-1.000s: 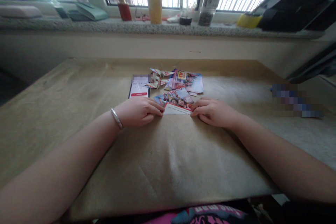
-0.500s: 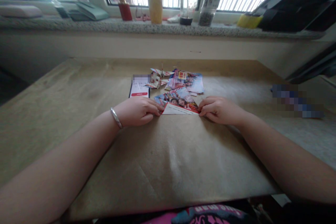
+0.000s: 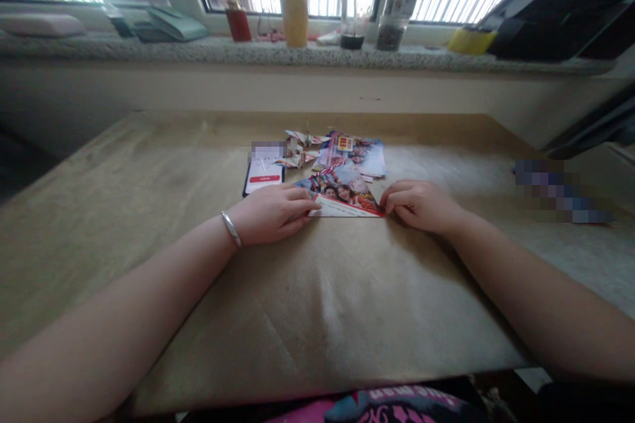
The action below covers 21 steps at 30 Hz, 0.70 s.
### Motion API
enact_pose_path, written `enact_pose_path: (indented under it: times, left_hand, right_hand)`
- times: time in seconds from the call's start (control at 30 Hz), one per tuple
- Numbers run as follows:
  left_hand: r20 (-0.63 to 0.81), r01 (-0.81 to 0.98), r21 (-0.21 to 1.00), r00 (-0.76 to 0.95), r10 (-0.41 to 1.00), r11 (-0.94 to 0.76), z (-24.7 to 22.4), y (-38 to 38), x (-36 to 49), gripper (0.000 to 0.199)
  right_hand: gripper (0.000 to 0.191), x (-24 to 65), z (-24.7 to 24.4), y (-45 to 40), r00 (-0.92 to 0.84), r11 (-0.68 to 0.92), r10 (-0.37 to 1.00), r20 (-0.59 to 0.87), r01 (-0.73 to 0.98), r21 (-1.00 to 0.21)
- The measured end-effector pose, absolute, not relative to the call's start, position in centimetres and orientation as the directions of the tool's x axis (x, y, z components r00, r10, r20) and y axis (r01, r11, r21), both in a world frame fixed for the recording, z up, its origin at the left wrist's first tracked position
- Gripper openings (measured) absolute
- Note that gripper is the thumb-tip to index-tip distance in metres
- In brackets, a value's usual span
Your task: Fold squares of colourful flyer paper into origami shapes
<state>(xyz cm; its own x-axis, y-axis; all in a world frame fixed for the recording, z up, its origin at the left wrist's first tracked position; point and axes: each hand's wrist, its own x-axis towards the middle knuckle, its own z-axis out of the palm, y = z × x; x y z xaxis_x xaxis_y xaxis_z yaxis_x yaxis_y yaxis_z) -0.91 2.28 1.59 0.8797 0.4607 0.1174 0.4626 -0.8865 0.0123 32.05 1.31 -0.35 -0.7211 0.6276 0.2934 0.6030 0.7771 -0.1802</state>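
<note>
1. Folded paper point(image 3: 342, 195): picture centre, flat on table point(image 3: 307, 291), long edge nearest the viewer.
2. Left hand point(image 3: 270, 213): fingers on its left end. Right hand point(image 3: 417, 203): fingertips at its right corner. Hands apart; grip unclear.
3. Phone point(image 3: 264, 175): just beyond left hand.
4. Printed sheets point(image 3: 364, 155): behind paper.

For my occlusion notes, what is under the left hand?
The left hand covers part of the left end of the printed paper; anything beneath the palm cannot be seen.
</note>
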Motion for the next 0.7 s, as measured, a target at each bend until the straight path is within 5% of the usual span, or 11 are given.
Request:
enact_pose_path:
  times: [0.2,0.43,0.7]
  left_hand:
    - [0.135,0.5,-0.065,0.862,0.489,-0.864,0.1,1.5,-0.2,0.046]
    - [0.092,0.449,0.022,0.889,0.449,-0.893,0.2,1.7,0.0,0.048]
    - [0.125,0.421,0.164,0.888,0.442,-0.892,0.1,1.8,-0.1,0.035]
  right_hand:
    - [0.023,31.1,-0.8,1.1,-0.556,0.652,0.738,0.382,0.734,-0.19]
    - [0.022,29.9,-0.7,1.0,-0.552,0.689,0.669,0.498,0.713,-0.134]
    - [0.02,29.0,-0.5,0.6,-0.607,0.732,0.641,0.469,0.668,-0.136]
